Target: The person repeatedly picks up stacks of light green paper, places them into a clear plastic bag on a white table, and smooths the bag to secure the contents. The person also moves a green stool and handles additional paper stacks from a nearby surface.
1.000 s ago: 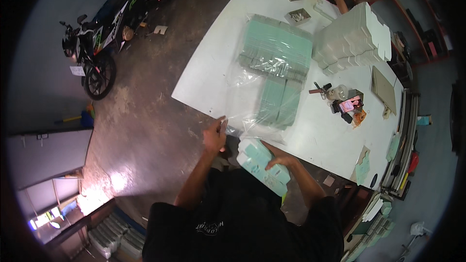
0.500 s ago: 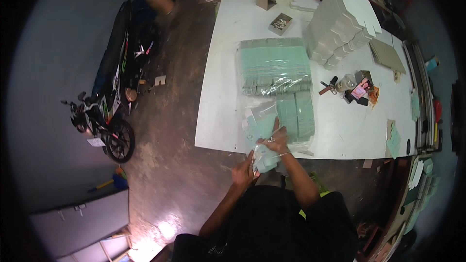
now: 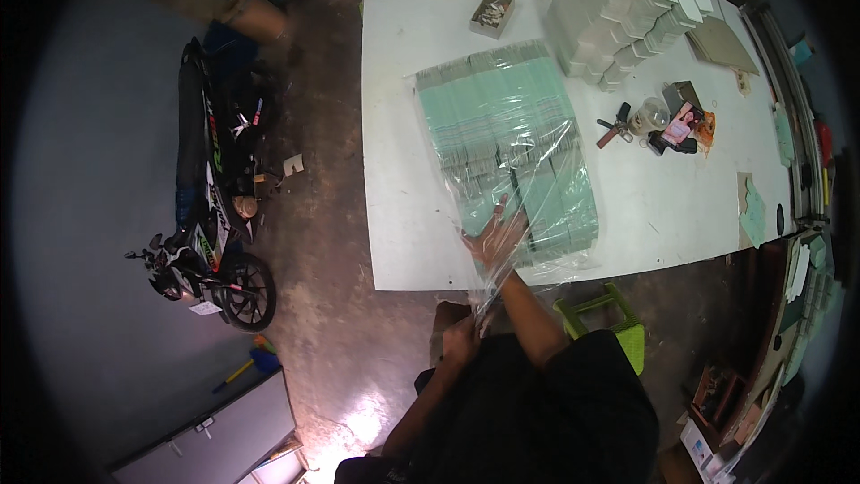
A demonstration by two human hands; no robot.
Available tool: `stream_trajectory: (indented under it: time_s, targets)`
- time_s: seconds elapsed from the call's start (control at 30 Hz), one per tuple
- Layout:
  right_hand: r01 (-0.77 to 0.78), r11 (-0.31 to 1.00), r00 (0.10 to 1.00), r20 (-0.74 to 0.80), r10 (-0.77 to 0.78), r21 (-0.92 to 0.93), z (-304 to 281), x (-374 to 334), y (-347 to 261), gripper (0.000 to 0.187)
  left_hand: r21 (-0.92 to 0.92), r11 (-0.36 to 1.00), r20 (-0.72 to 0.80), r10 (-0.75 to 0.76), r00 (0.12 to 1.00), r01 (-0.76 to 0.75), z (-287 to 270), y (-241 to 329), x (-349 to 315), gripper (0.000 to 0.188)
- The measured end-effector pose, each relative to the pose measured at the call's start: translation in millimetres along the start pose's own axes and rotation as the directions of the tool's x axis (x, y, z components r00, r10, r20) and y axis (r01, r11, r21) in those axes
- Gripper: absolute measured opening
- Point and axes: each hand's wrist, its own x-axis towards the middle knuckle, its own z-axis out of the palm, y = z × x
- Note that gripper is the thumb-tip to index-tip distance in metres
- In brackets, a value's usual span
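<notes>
A large clear plastic bag [image 3: 537, 139] lies on the white table with several stacks of mint-green paper pieces [image 3: 488, 106] packed inside it in rows. My right hand [image 3: 498, 235] is spread flat over the near-left stacks, its fingers apart. Plastic folds run around this hand, and I cannot tell whether it is inside the bag or on top. Below the table's front edge, my left hand [image 3: 460, 341] is closed around the gathered end of the bag, pulled close to my body.
Tall stacks of pale die-cut card [image 3: 609, 13] stand at the far right of the table [image 3: 399, 161]. A small box [image 3: 492, 14], keys [image 3: 614, 125] and a clear cup [image 3: 649, 115] rest on it. A green stool [image 3: 627, 327] stands below; a motorcycle [image 3: 210, 188] is parked left.
My left hand has drawn the bag's end down toward my body. The loose green pieces near my hands now lie with the stacks. My right hand has flattened over them.
</notes>
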Motion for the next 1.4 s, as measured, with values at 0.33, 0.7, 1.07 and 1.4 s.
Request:
stream_trajectory:
  time_s: [0.33, 0.7, 1.07, 1.4]
  targets:
    - [0.055, 0.996, 0.998, 0.044, -0.052, -0.072, -20, -2, -14, 0.112, -0.138, 0.980, 0.041, 0.147, 0.988, -0.140, -14, -25, 8, 0.043]
    - [0.032, 0.999, 0.999, 0.009, -0.032, 0.026, 6, 53, -4, 0.115, -0.205, 0.957, 0.027, 0.215, 0.976, -0.205, -41, -29, 25, 0.028]
    - [0.116, 0.981, 0.989, -0.077, -0.129, -0.155, -7, 34, -11, 0.094, -0.195, 0.937, 0.062, 0.305, 0.950, -0.289, -49, -46, 30, 0.040]
    - [0.103, 0.994, 0.993, 0.069, -0.100, -0.036, 2, -44, -43, 0.070, -0.219, 0.899, 0.052, 0.398, 0.916, -0.379, -33, -58, 18, 0.047]
